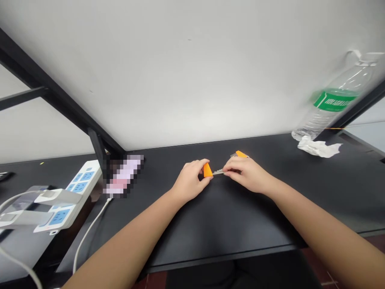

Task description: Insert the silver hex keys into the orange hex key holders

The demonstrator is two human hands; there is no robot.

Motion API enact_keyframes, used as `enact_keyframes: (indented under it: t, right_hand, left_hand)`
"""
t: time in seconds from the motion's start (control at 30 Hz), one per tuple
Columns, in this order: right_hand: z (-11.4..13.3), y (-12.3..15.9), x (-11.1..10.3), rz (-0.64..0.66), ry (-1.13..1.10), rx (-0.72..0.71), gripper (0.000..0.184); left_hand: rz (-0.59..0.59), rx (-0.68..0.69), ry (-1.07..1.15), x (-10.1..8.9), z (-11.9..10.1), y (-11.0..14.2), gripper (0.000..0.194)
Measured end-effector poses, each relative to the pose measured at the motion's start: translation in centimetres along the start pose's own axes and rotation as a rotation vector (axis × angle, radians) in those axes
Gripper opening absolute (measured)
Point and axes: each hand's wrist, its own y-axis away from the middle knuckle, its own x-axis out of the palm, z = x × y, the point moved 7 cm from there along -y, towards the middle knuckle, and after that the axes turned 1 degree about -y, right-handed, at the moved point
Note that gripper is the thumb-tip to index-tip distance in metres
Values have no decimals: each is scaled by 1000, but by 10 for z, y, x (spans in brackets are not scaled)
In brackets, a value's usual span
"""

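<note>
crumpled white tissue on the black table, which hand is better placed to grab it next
Probably the right hand: it is nearer the tissue. The left hand is farther, holding an orange wedge-shaped piece.

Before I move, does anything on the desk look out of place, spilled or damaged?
A crumpled white tissue lies by the base of the green-labelled bottle, on the right; it looks like stray litter. I see no spill, and nothing plainly broken.

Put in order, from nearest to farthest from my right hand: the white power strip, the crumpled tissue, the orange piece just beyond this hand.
From your right hand:
1. Orange piece: just beyond it.
2. Crumpled tissue: to the right.
3. White power strip: far left.
</note>
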Motion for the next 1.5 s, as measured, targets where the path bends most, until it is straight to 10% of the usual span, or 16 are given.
enact_keyframes:
  t: [0.2,0.37,0.57,0.97,1.5]
  right_hand:
    - [-7,-1,32,93,-510,263,15]
    - [-13,0,7,-7,130,140,8]
    - [-23,4,14,176,453,168,12]
    - [-21,3,19,157,528,219,12]
    - [3,2,-4,-2,50,54,6]
  left_hand:
    - [31,67,-15,4,-8,1,43]
    - [34,26,-7,4,-4,0,45]
    - [30,5,31,4,-3,-1,46]
    - [-77,69,149,-4,-8,2,47]
    - [-55,18,104,-1,-4,3,48]
